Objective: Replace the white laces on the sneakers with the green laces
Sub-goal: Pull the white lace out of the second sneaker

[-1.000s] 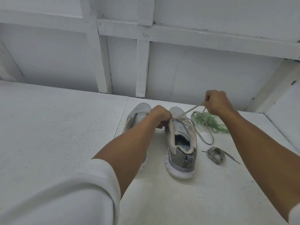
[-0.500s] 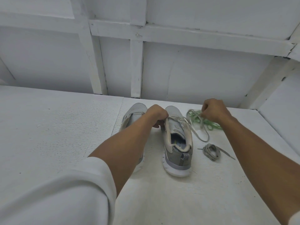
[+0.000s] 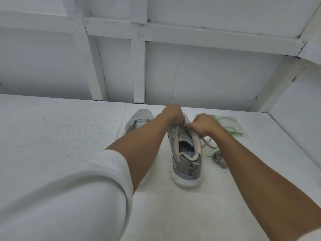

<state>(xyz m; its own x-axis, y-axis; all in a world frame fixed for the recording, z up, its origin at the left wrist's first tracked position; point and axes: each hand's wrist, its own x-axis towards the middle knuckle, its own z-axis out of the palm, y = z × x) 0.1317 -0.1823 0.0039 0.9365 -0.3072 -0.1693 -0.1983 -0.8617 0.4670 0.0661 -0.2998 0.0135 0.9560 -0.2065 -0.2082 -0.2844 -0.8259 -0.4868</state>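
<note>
Meeting over the right sneaker, both hands work at the top of its lace row. The left hand has its fingers curled down onto the shoe's upper and grips it there. The right hand is closed too, its fingertips pinching the white lace just beside the left hand's knuckles. From under the right hand a slack run of that lace drops onto the table and loops beside the shoe.

The right sneaker stands upright with its heel toward the camera. Its open mouth shows only a printed insole, blue and green, with lettering too small to read. The left sneaker stands just beside it, mostly hidden behind the left forearm; its toe and part of its throat show, and I cannot tell what is inside.

The green laces lie in a tangle near the back of the table, right of the hands, seemingly inside a clear plastic pouch lying flat. Nearer the camera, a bundled pale lace lies loose on the table close to the right sneaker's heel, apart from it.
</note>
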